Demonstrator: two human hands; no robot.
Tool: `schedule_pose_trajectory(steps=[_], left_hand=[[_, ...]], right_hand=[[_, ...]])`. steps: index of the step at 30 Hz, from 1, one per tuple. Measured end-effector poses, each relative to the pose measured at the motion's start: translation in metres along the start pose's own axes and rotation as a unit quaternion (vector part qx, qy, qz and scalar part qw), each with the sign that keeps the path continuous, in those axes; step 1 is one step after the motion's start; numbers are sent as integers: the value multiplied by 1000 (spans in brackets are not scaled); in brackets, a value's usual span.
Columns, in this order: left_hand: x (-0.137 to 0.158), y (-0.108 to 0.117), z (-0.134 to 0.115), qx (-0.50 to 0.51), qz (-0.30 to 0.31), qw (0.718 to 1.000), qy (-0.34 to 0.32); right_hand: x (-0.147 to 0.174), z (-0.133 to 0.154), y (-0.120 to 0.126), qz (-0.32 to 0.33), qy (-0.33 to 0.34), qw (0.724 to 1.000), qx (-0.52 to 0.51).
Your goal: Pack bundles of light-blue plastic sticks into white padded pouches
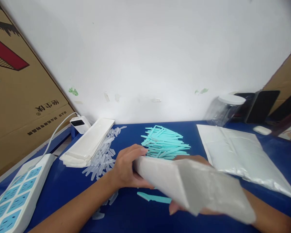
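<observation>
Left hand [128, 166] at lower centre of frame, fingers curled part-closed, with hold of the left end of a white bag [165, 178]. Bag spans lower centre to lower right, bent along its length, right part greyer and blurred. Right hand [195, 158] mostly behind the bag, bits of it showing above and below; how far closed, or whether it grips, cannot tell. One loose turquoise piece [154, 197] just below the left hand, its right end next to a right fingertip; contact unclear. Heap of turquoise pieces [163, 142] mid-frame, directly beyond the hands, strewn crosswise. Left of centre: scatter of translucent pieces [104, 158], running along the edge of a stack of white sleeves [89, 142], a few strays lower down beneath the left forearm. Small white device [80, 124] with dark screen just behind the stack; cable from it runs down toward a power strip [24, 194], lower left. Cardboard box [21, 97] fills upper left. Right side: silvery-white pouch [244, 155] lying flat; clear jar [224, 110] with white lid upright behind it. All on blue table covering [126, 216].
</observation>
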State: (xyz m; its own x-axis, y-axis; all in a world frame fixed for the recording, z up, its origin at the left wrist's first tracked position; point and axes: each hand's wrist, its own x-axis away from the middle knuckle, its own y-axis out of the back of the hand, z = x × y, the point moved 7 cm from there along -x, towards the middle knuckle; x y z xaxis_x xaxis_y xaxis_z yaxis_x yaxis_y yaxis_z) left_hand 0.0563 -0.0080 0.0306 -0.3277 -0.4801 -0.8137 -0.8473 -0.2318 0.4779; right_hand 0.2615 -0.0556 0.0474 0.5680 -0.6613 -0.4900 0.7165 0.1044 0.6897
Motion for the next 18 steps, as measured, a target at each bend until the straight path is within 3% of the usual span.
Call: schedule_pose_trajectory(steps=[3, 5, 8, 10, 14, 16, 18], left_hand=[[-8, -4, -25, -33, 11, 990, -136], [-13, -3, -26, -39, 13, 992, -122], [-19, 0, -12, -20, 58, 998, -4], [-21, -1, 0, 25, 130, 985, 108], [-15, -11, 6, 196, 272, 907, 256], [-15, -11, 7, 248, 274, 879, 302], [-14, -9, 11, 256, 248, 872, 334]], right_hand=[[5, 0, -2, -74, -17, 997, 32], [7, -3, -4, -86, -39, 995, 40], [5, -13, -4, -91, -98, 990, -49], [3, -18, -2, -100, -144, 976, -127], [-4, -22, 4, -102, -191, 956, -199], [-7, -25, 8, -111, -202, 950, -212], [-9, -30, 10, -112, -219, 942, -226]])
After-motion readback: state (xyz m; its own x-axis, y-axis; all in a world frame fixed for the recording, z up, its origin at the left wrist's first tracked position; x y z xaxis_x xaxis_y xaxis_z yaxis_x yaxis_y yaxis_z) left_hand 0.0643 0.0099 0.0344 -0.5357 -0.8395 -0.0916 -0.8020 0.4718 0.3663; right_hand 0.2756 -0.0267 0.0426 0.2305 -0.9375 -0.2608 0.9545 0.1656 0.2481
